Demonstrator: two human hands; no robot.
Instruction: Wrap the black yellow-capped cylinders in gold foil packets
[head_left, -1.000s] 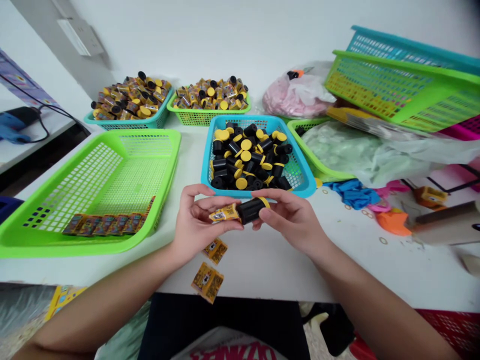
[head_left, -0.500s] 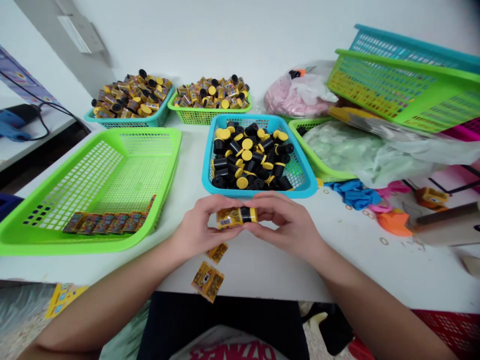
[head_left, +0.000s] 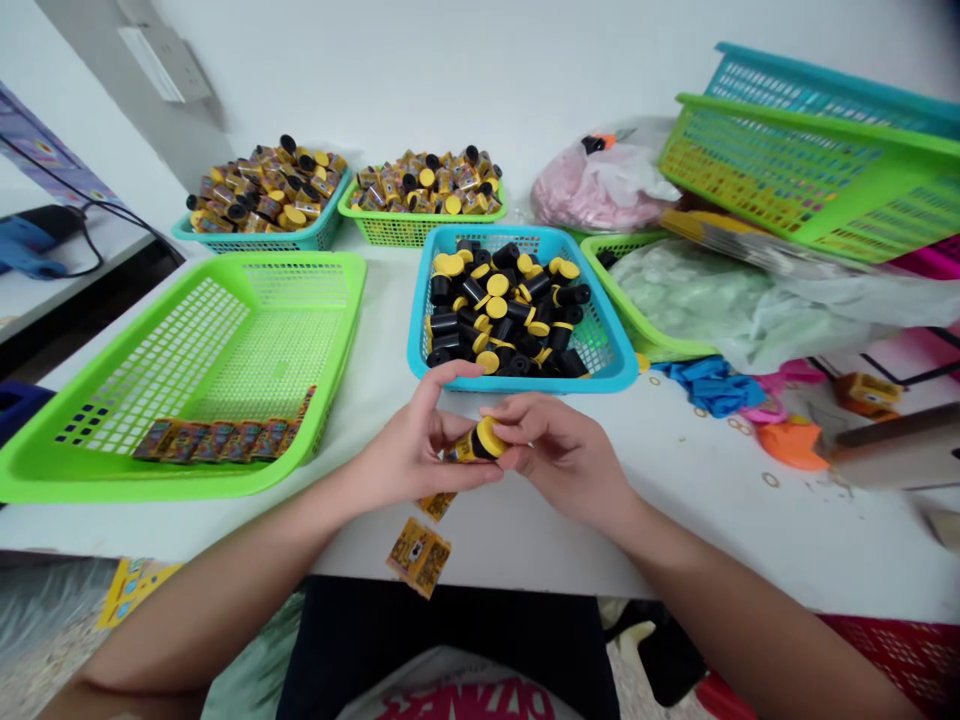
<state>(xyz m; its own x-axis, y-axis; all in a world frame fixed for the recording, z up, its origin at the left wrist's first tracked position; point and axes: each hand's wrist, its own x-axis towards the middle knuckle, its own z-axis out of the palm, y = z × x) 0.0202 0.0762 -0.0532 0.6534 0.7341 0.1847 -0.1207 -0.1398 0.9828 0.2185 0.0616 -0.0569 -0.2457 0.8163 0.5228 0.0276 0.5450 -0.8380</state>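
Observation:
A small black canister (head_left: 478, 443) with a yellow lid and a printed yellow sleeve is between my two hands, above the white table. My left hand (head_left: 415, 447) is wrapped round its sleeved end, with the index finger raised. Thumb and fingers of my right hand (head_left: 564, 450) pinch the yellow lid, which now faces up and to the right. Part of the sleeve is hidden by my fingers. Below my left hand, a flat printed yellow sleeve (head_left: 418, 556) lies at the table's front edge, and another (head_left: 436, 505) is partly covered by the hand.
A blue basket (head_left: 525, 383) of black canisters with yellow lids stands ahead. To the left, a green basket (head_left: 150, 490) holds a row of printed sleeves. Two baskets of sleeved canisters (head_left: 270, 190) stand behind. Bags, stacked baskets (head_left: 810, 170) and balloons (head_left: 709, 386) are at right.
The canister has turned from lying level to tilted, its yellow lid toward me. My right fingers have shifted onto the lid, and my left index finger has lifted.

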